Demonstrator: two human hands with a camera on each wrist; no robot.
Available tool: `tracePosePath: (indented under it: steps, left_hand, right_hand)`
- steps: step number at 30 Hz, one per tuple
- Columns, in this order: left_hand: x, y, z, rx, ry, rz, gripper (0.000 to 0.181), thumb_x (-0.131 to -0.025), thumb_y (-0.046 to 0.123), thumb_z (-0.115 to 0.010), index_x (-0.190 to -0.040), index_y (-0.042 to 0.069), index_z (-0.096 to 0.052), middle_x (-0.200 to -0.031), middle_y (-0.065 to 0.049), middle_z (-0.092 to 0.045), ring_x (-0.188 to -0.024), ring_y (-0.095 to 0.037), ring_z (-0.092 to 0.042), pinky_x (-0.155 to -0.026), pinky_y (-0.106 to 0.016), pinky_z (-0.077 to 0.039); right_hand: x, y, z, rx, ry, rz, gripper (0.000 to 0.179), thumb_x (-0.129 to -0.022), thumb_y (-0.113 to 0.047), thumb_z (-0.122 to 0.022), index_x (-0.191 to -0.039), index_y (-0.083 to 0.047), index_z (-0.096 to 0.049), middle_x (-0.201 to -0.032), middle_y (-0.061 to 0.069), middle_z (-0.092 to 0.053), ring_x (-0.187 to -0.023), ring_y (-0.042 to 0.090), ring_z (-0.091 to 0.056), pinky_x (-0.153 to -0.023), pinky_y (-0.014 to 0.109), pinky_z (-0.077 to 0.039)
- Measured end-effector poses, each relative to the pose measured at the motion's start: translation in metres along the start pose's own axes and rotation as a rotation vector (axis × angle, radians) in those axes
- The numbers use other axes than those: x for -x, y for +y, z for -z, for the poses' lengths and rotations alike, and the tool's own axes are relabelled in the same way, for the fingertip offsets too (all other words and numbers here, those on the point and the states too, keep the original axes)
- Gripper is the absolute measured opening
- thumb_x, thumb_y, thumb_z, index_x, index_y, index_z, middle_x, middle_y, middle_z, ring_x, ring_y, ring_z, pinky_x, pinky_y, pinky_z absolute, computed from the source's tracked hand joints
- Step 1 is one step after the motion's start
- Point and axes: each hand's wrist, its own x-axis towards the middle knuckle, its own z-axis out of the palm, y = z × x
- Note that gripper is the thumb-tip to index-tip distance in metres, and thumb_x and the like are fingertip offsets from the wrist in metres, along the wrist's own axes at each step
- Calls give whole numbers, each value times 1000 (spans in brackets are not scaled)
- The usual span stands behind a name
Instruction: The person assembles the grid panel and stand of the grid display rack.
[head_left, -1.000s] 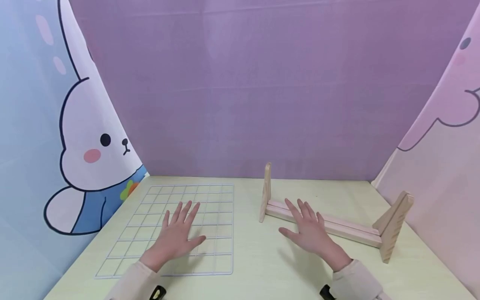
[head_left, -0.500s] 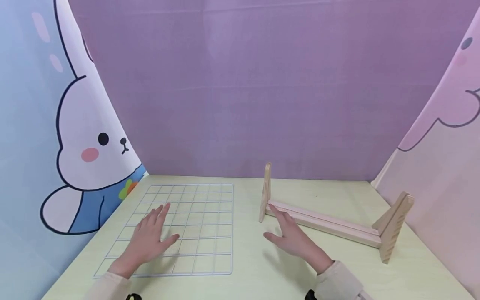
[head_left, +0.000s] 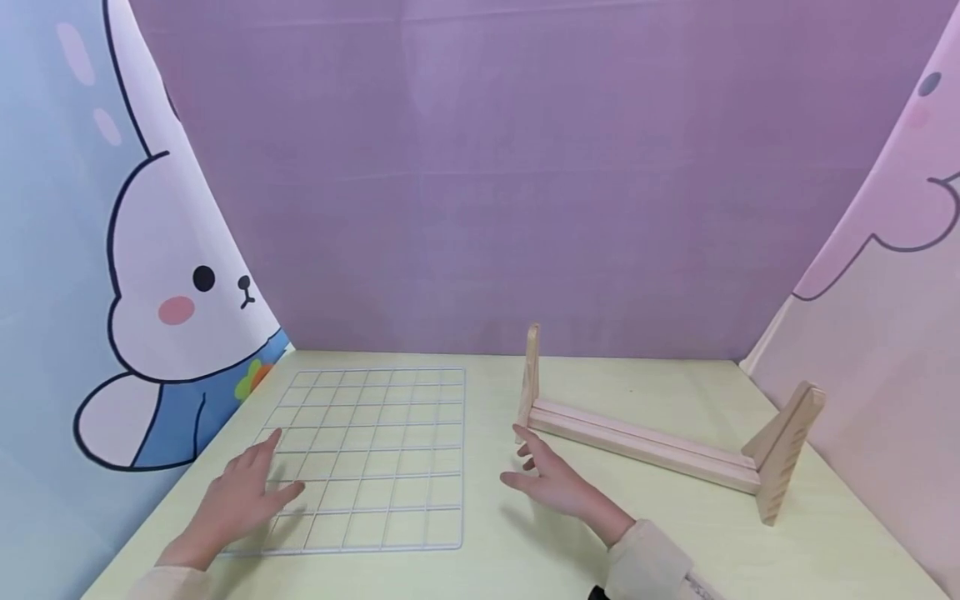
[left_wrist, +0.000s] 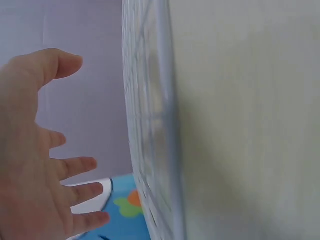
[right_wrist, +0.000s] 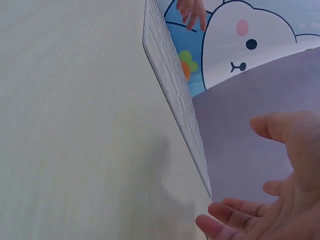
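A white wire grid panel (head_left: 367, 467) lies flat on the left half of the table. Over its left edge hovers my left hand (head_left: 236, 500), fingers spread and holding nothing. The left wrist view shows that hand (left_wrist: 35, 150) above the grid's wires (left_wrist: 170, 120), palm showing. My right hand (head_left: 555, 479) hangs above the table between the grid and a wooden stand (head_left: 645, 446), its fingers loosely bent around nothing. The stand has two upright ends joined by a grooved bar. In the right wrist view, the right hand (right_wrist: 285, 200) is near the grid's side edge (right_wrist: 175, 100).
The pale wooden table (head_left: 495, 567) meets a purple cloth backdrop (head_left: 480, 183) at the back. A cloth with a printed rabbit (head_left: 180, 275) closes off the left side, and a pink and cream cloth (head_left: 892, 375) the right.
Both hands have moved left and a little nearer the person. The left went from over the grid's middle to its left edge; the right came away from in front of the stand.
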Motion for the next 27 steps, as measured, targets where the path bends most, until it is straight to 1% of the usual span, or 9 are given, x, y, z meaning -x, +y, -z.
tracePosePath:
  steps: [4,7,11,14,16,20,22,25,27]
  left_hand:
    - [2,-19,3,9,-73,69,93,-92,51,-63,-146,-15,-27,-132,-47,-40,-115,-67,-41,-79,-70,-43]
    - [3,-32,5,29,-134,124,91,-96,53,-55,-145,-18,-25,-131,-49,-37,-114,-69,-39,-81,-71,-42]
    - [4,-47,7,86,-207,193,85,-101,50,-44,-141,-23,-23,-132,-52,-32,-117,-69,-34,-88,-72,-38]
    - [5,-55,9,133,-238,232,81,-103,43,-40,-138,-27,-20,-133,-53,-30,-120,-69,-30,-95,-72,-32]
    - [5,-58,10,156,-255,257,80,-103,41,-39,-136,-29,-18,-132,-53,-31,-121,-69,-28,-98,-72,-30]
    - [5,-60,16,217,-298,300,81,-105,41,-34,-136,-31,-14,-132,-51,-35,-123,-67,-31,-99,-70,-31]
    - [4,-60,20,261,-323,313,82,-105,43,-32,-137,-31,-12,-135,-51,-30,-126,-66,-28,-101,-69,-29]
    - [3,-59,26,334,-368,347,83,-106,44,-29,-140,-29,-8,-142,-50,-14,-132,-65,-16,-106,-70,-22]
    - [2,-59,29,356,-377,366,81,-106,42,-28,-140,-28,-9,-143,-49,-10,-132,-65,-12,-107,-69,-19]
  right_hand:
    - [-2,0,-8,-93,-47,-33,80,-95,-28,-65,-155,-1,-21,-131,22,-47,-115,36,-53,-87,50,-50]
    - [-4,-1,-14,-172,-70,-48,78,-95,-25,-64,-155,0,-21,-129,21,-47,-111,31,-54,-84,47,-51]
    - [-7,-3,-19,-280,-105,-67,75,-97,-23,-62,-155,1,-20,-123,18,-49,-104,26,-56,-79,42,-52]
    - [-9,-4,-21,-369,-142,-82,76,-96,-21,-61,-154,2,-17,-122,19,-52,-105,27,-57,-80,41,-52]
    - [-10,-5,-23,-427,-161,-93,77,-96,-20,-61,-154,4,-16,-127,22,-52,-109,30,-57,-83,42,-52]
    - [-12,-6,-26,-530,-168,-139,79,-95,-20,-61,-154,5,-14,-140,32,-45,-119,38,-55,-90,45,-52]
    - [-14,-7,-28,-583,-166,-165,79,-95,-19,-60,-154,6,-13,-142,34,-41,-122,42,-53,-93,46,-51]
    - [-17,-9,-30,-661,-165,-193,77,-96,-15,-58,-153,8,-13,-144,36,-38,-126,45,-50,-94,48,-50]
    - [-18,-11,-32,-709,-183,-198,75,-97,-13,-55,-153,9,-11,-146,37,-33,-128,47,-47,-96,50,-49]
